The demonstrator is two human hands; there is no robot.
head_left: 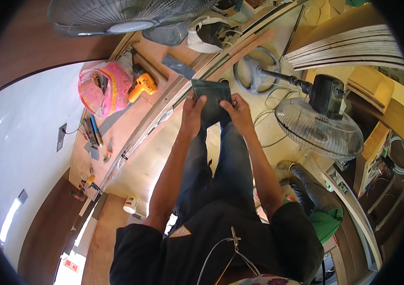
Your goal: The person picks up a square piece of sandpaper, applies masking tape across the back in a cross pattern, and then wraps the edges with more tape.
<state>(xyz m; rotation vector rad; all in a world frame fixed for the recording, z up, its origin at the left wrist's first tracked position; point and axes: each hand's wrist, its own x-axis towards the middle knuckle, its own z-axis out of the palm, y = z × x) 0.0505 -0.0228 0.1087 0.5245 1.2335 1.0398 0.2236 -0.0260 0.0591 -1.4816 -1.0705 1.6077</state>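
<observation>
Left hand (193, 115) and right hand (238, 113) both grip a dark flat sheet (211, 97) at upper centre of frame, above the knees; best kept taut, thumbs pressing evenly.

The dark grey sheet (213, 102) held in both hands looks matt and slightly rough, like abrasive paper. The desk (130, 123) is bare, pale wood with a dull finish. The yellow drill (142, 85) has a glossy plastic body, and the fan (318, 128) has a shiny metal wire cage.
</observation>
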